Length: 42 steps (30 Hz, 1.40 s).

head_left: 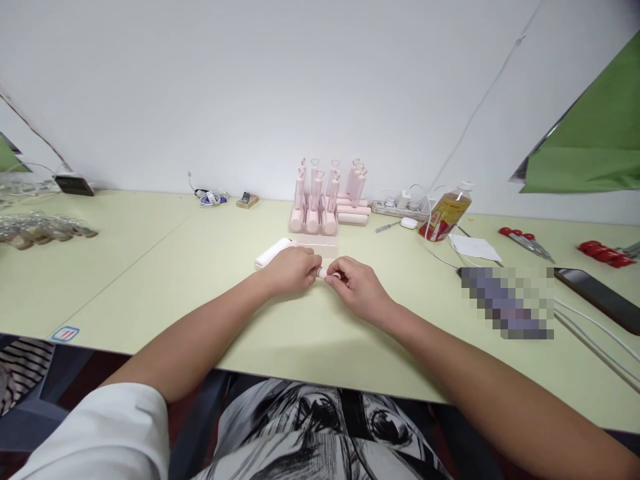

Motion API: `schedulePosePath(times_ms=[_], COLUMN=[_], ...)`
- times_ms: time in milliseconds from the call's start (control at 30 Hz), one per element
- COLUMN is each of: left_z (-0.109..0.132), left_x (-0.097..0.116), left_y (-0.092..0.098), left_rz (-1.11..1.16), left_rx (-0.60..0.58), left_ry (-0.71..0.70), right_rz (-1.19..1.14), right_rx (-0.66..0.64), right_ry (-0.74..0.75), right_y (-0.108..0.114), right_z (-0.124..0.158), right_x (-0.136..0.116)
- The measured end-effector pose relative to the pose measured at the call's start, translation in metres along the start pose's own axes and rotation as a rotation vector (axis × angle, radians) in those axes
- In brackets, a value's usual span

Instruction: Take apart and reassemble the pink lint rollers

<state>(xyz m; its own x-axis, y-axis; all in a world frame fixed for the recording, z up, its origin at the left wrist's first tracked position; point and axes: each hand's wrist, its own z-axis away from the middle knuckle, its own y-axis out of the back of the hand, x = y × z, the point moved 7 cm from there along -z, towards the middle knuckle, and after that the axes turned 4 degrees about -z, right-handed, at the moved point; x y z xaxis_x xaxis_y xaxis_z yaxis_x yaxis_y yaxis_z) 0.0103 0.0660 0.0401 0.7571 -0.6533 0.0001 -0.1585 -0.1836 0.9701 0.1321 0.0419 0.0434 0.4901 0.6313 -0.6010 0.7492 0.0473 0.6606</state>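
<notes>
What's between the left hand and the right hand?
A small pale piece, at the fingertips of both the left hand and the right hand. The head view shows it, though fingers partly hide it.

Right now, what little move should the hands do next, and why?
Maybe a gentle twist with the right hand while the left hand steadies. Both hands' fingertips meet at the small pale piece from opposite sides. It looks too small here to tell whether it's one part or two, so going softly seems wise.
</notes>
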Motion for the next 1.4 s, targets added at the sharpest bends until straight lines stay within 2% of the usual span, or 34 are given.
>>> schedulePosePath(times_ms=[267, 367, 433, 567, 667, 1033, 1400], left_z=[-0.004, -0.005, -0.005, -0.006, -0.005, -0.003, -0.003], left_x=[0.001, 0.004, 0.005, 0.005, 0.007, 0.013, 0.019], left_y=[-0.004, -0.006, -0.006, -0.008, -0.008, -0.008, -0.009], left_rz=[-0.138, -0.158, -0.172, -0.199, -0.211, -0.214, -0.196], left_rx=[0.011, 0.003, 0.009, 0.002, -0.005, -0.002, -0.078], left_ry=[0.123, 0.136, 0.139, 0.134, 0.118, 0.107, 0.17], right_rz=[-0.036, -0.039, -0.008, 0.105, 0.118, -0.006, -0.312], right_rx=[0.042, 0.038, -0.01, -0.191, -0.206, -0.149, -0.159], right_ry=[0.015, -0.026, -0.091, -0.184, -0.195, -0.12, -0.264], right_y=[-0.001, 0.0, -0.004, -0.016, -0.019, -0.023, -0.039], right_z=[0.001, 0.0, 0.0, 0.001, 0.003, 0.006, 0.012], right_x=[0.0, 0.003, 0.008, 0.015, 0.015, 0.016, 0.026])
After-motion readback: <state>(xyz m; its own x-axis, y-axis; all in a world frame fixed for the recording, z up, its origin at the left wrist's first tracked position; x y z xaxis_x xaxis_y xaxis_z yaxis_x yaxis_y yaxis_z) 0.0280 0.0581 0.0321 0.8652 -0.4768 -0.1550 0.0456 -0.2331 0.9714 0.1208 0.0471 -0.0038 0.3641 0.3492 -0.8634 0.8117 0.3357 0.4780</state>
